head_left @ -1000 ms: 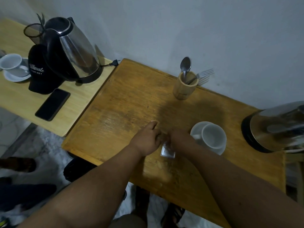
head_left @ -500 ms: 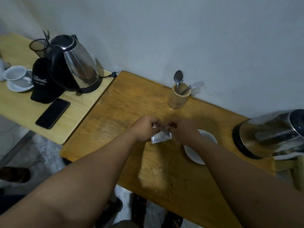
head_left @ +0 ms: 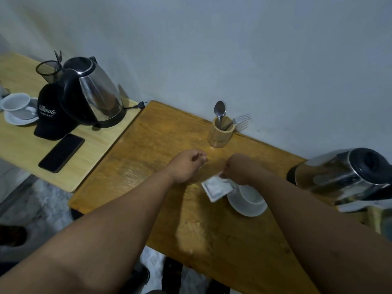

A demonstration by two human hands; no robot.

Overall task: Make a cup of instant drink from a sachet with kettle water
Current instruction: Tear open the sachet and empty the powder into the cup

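A silvery white sachet hangs by one corner from my right hand, just left of a white cup on its saucer. My left hand is apart from the sachet, fingers pinched together; a tiny pale scrap seems to be between its fingertips. A steel kettle stands at the right edge of the brown wooden table. My right forearm hides part of the cup and saucer.
A bamboo holder with a spoon and fork stands by the wall. On the paler left table are a second kettle, black cap, phone, a cup on a saucer and a mesh pot.
Both hands were together on the sachet; now they have pulled apart, the left hand moving left and the sachet staying with the right hand beside the cup.
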